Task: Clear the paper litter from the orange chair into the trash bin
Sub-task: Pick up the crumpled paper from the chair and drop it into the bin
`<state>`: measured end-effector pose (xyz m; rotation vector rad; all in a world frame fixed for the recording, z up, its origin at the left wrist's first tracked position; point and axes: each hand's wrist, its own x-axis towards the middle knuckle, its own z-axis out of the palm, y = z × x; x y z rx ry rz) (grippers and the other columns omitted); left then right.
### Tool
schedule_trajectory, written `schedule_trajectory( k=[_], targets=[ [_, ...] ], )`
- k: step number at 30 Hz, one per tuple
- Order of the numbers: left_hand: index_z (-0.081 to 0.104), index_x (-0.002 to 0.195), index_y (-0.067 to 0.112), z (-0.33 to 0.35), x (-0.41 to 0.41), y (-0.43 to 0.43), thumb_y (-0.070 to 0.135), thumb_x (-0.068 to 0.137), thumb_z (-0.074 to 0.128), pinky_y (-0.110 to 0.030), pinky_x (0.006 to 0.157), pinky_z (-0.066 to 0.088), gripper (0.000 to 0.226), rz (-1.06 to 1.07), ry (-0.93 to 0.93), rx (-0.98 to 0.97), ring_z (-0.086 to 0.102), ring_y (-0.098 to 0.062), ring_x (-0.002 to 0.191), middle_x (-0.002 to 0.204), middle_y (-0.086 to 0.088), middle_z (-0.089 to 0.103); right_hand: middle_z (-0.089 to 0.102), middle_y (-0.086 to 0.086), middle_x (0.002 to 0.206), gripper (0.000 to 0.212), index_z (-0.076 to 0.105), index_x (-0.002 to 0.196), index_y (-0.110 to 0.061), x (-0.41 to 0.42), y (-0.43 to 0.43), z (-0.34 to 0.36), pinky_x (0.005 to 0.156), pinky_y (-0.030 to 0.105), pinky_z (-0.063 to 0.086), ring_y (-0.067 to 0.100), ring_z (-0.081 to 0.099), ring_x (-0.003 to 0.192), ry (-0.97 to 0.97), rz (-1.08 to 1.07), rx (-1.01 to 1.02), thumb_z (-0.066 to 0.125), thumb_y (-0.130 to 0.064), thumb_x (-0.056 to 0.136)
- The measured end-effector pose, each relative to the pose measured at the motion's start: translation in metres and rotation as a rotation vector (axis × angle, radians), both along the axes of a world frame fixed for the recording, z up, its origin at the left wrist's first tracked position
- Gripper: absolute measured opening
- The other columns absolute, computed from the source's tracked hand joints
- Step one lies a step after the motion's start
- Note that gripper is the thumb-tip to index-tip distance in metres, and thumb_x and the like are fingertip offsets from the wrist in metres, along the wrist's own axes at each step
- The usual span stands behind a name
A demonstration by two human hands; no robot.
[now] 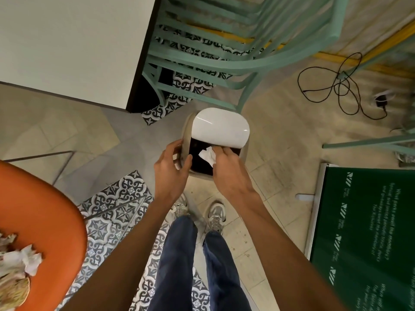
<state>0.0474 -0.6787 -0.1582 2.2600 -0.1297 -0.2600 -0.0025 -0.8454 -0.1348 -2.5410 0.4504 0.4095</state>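
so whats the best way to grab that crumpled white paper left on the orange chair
Pinch the upstanding crumpled peak of the white paper, coming straight down from above. It lies loose on the flat seat of the orange chair near its front edge, and its raised folds give fingertips something to close on.

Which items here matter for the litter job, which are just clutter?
Job:
- orange chair
- paper litter on its seat
- trash bin
- crumpled paper in right hand
- left hand at bin rim

Lying about:
- green chair
- black cable
- green sign
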Motion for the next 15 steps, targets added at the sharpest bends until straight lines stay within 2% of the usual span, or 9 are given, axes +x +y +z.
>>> schedule_trajectory(
  k=[5,7,11,15],
  targets=[
    [0.058,0.141,0.022,0.002,0.002,0.002,0.024,0.098,0.075,-0.018,0.096,0.055,0.046,-0.018,0.004,-0.013,0.066,0.0,0.11,0.126,0.005,0.072,0.064,0.02,0.134,0.05,0.048,0.151,-0.009,0.01,0.007,-0.008,0.093,0.044,0.06,0.039,0.069,0.116,0.052,0.012,-0.037,0.065,-0.01,0.103],
    [0.058,0.141,0.022,0.002,0.001,0.002,0.024,0.097,0.075,-0.015,0.096,0.053,0.046,-0.017,0.015,-0.014,0.065,0.002,0.11,0.127,0.005,0.072,0.061,0.018,0.139,0.058,0.043,0.155,-0.01,0.008,0.01,-0.006,0.096,0.043,0.058,0.038,0.067,0.118,0.032,-0.007,-0.021,0.067,-0.011,0.103],
    [0.058,0.143,0.02,0.002,-0.003,0.005,0.022,0.098,0.075,-0.022,0.098,0.057,0.048,-0.03,0.012,-0.021,0.065,-0.002,0.114,0.13,0.002,0.071,0.058,0.013,0.148,0.066,0.041,0.16,-0.012,-0.002,0.018,0.003,0.107,0.044,0.054,0.037,0.062,0.129,-0.053,-0.043,0.043,0.069,-0.008,0.1],
    [0.06,0.141,0.018,0.01,-0.011,0.015,0.019,0.098,0.074,-0.03,0.1,0.059,0.046,-0.057,0.011,-0.027,0.065,-0.007,0.118,0.132,0.005,0.069,0.06,0.015,0.144,0.055,0.049,0.152,-0.01,-0.016,0.023,0.018,0.101,0.043,0.058,0.038,0.065,0.126,-0.121,-0.033,0.004,0.067,-0.008,0.101]
  ],
)
